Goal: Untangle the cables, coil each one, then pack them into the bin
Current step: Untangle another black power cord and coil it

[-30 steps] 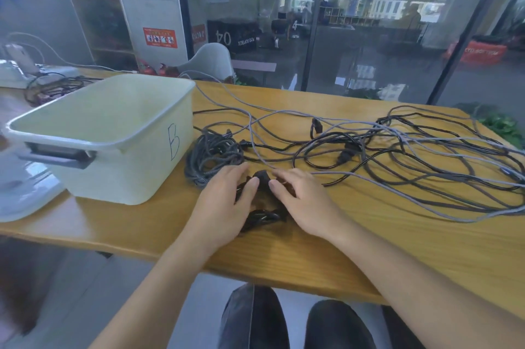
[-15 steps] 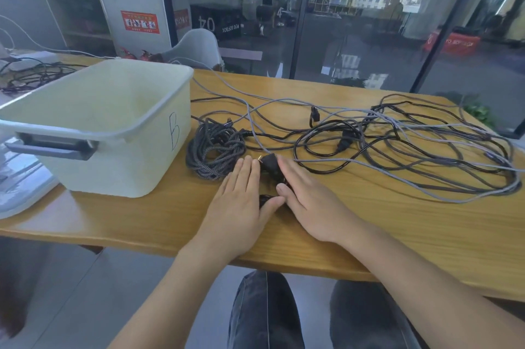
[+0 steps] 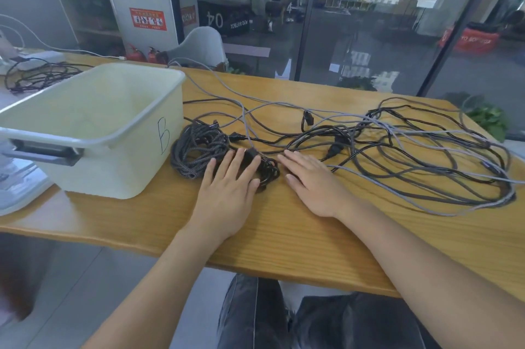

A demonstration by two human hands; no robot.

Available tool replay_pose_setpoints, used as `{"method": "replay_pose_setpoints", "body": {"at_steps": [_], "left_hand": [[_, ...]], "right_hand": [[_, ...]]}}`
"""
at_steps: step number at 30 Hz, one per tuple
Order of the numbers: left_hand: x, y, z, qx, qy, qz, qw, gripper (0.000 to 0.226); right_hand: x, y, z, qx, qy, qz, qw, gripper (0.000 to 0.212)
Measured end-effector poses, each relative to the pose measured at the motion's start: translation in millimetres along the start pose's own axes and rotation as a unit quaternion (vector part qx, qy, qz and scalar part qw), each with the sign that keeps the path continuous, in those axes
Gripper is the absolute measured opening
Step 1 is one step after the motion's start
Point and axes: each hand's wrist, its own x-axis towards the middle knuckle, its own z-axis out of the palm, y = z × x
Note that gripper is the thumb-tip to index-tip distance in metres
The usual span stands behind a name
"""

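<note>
The cream rectangular plastic bin, marked "B", stands on the wooden surface; no cable shows inside it. Just right of the bin lies a coiled dark braided cable. The left hand lies flat, fingers straight, on a small black coiled cable. The right hand rests flat on the surface beside that coil, holding nothing. Further right of the bin sprawl tangled black and grey cables.
</note>
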Motion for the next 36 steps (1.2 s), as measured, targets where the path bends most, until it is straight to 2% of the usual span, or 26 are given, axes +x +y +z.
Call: {"method": "replay_pose_setpoints", "body": {"at_steps": [5,9,18,24,28,33,36], "left_hand": [[11,3,2,-0.007,-0.005,-0.046,0.999,0.067],[20,5,4,-0.014,-0.010,-0.075,0.997,0.057],[29,15,5,-0.013,0.011,-0.089,0.996,0.056],[49,62,17,0.025,0.080,-0.032,0.996,0.059],[69,92,28,0.022,0.068,0.026,0.997,0.061],[104,102,35,-0.040,0.066,0.026,0.997,0.051],[130,96,36,-0.056,0.053,0.034,0.996,0.049]], "right_hand": [[0,40,-14,0.022,-0.012,-0.011,1.000,0.050],[0,68,-22,0.044,-0.003,0.001,0.999,0.048],[7,102,-28,0.073,0.004,0.008,0.997,0.048],[11,104,-23,0.094,0.031,-0.007,0.995,0.046],[11,102,-24,0.128,0.058,-0.030,0.990,0.041],[8,103,-26,0.167,0.062,-0.079,0.981,0.031],[5,103,-26,0.150,0.078,-0.083,0.982,0.026]]}}
